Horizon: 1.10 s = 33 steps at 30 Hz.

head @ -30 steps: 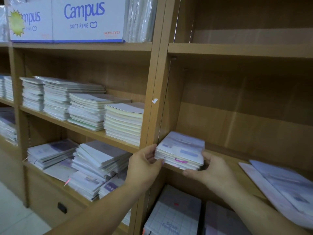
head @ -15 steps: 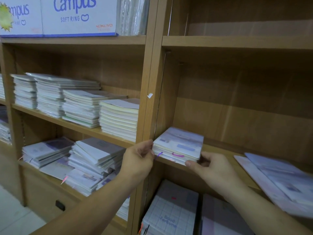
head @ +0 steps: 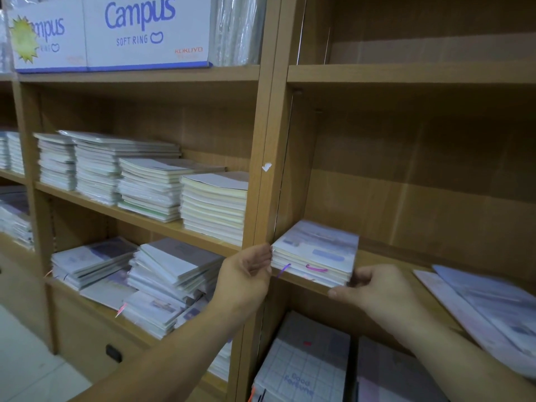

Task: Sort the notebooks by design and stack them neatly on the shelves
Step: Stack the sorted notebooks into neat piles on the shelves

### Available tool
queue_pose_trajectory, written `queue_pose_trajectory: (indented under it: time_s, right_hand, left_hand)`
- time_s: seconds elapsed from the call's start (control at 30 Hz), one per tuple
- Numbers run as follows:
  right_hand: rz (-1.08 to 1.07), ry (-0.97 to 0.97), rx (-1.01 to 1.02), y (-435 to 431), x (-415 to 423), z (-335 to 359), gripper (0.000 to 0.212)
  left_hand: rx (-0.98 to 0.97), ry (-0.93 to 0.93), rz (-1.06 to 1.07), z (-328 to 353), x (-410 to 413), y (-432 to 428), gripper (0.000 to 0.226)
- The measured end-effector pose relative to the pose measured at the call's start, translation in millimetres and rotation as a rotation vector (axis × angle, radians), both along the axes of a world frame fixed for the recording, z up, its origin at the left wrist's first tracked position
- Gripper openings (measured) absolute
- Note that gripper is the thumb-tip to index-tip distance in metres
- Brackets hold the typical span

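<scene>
A stack of notebooks [head: 314, 256] sat at the left end of the right bay's shelf [head: 385, 258], just beside the upright [head: 268, 184], with the left hand [head: 246, 274] at its left edge and the right hand [head: 374, 288] at its right front corner. Loose notebooks [head: 487, 311] lay farther right on that shelf, with more notebooks [head: 304, 369] below. In the left bay, boxes [head: 145, 30] stood above four side-by-side stacks [head: 145, 181], which sat above further piles [head: 162, 274].

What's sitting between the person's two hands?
A small stack of pale lilac-covered notebooks on the wooden shelf, seen in the head view.
</scene>
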State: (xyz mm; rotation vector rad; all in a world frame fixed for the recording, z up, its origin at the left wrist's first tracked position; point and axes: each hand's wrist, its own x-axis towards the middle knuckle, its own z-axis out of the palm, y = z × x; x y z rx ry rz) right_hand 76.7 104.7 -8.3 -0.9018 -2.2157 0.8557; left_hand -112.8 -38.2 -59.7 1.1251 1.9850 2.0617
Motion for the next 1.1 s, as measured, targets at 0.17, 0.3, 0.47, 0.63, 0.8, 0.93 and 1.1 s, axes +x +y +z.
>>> queue_pose_trajectory:
  time_s: [0.17, 0.3, 0.47, 0.63, 0.8, 0.93, 1.1]
  right_hand:
    - [-0.04, -0.015, 0.007, -1, -4, 3, 0.03]
    - [-0.056, -0.031, 0.001, 1, -4, 3, 0.037]
    - [-0.084, -0.072, 0.024, 8, -5, 2, 0.043]
    - [-0.099, -0.1, 0.162, 10, -7, -3, 0.055]
    - [-0.092, -0.094, 0.156, 11, -6, -5, 0.051]
    - [-0.053, -0.044, 0.188, 10, -1, -4, 0.054]
    - [-0.049, -0.085, 0.401, 13, -6, -11, 0.053]
  left_hand:
    - [-0.034, 0.055, 0.072, -3, -4, 5, 0.031]
    - [-0.076, 0.077, 0.129, -4, -4, 9, 0.018]
    - [-0.059, 0.11, 0.132, -9, -3, 15, 0.017]
    - [-0.078, 0.125, 0.145, -8, -6, 18, 0.015]
    - [-0.077, 0.135, 0.144, -3, -12, 16, 0.015]
    - [-0.067, 0.217, 0.127, 5, -10, 18, 0.015]
    - [-0.121, 0.276, 0.161, 5, -14, 22, 0.019]
